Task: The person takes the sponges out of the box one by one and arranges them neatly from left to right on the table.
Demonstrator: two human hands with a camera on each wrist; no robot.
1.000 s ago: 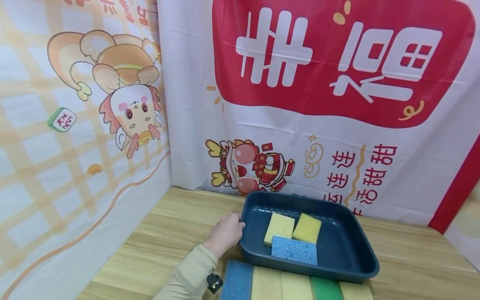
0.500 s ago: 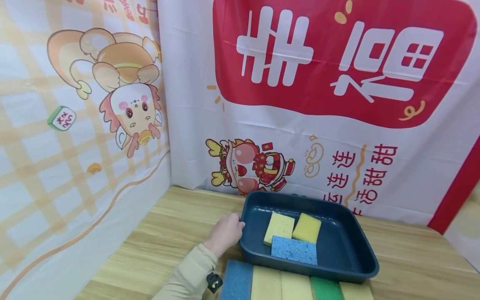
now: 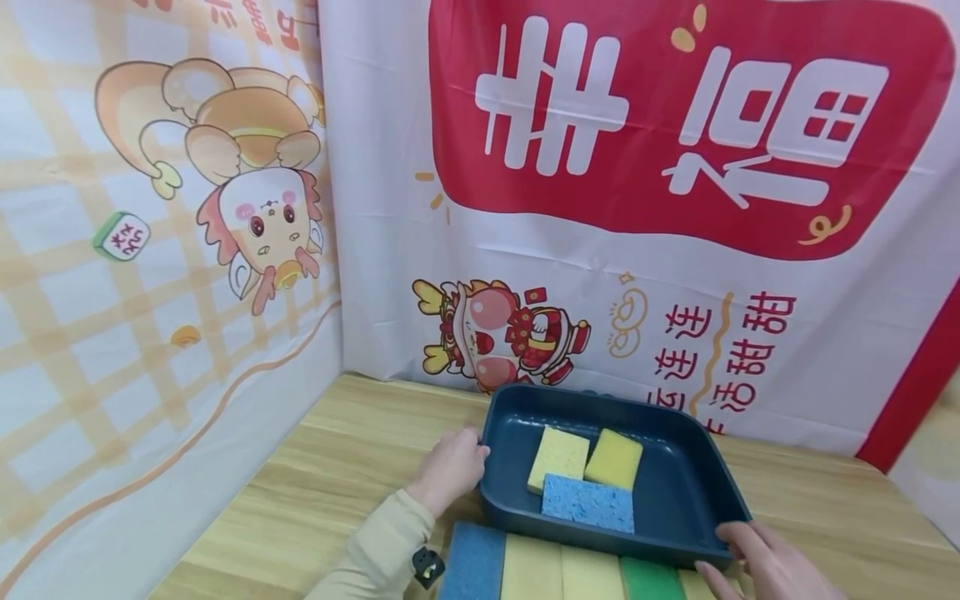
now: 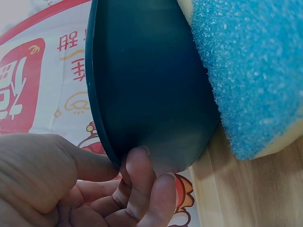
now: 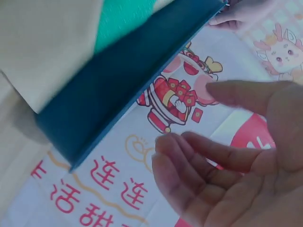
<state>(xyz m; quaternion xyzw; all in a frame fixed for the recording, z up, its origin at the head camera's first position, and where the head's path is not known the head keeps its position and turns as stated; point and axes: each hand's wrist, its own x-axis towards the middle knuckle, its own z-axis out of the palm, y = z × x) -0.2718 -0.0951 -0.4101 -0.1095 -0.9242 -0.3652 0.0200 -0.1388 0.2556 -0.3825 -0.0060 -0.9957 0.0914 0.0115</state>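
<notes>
A dark blue rectangular pan [image 3: 675, 479] stands on the wooden table, with two yellow sponges [image 3: 561, 458] and a blue sponge [image 3: 588, 502] inside. My left hand [image 3: 448, 468] holds the pan's left side; in the left wrist view, thumb and fingers pinch its rim [image 4: 97, 94]. At the right front corner is my right hand [image 3: 776, 562], its thumb and fingers spread apart. The right wrist view shows those fingers [image 5: 177, 158] loosely bent, holding nothing, with a gap between them and the pan wall [image 5: 102, 99].
Along the pan's front lies a row of sponges: a blue one [image 3: 474, 562], yellow ones [image 3: 532, 568] and a green one [image 3: 651, 577]. Behind the pan hangs a printed cloth [image 3: 382, 250]. Another patterned cloth [image 3: 67, 317] closes off the left. Wooden tabletop [image 3: 360, 433] shows left of the pan.
My right hand has come into the head view from the lower right, up to the pan's right front corner. The left hand and the pan have stayed in place.
</notes>
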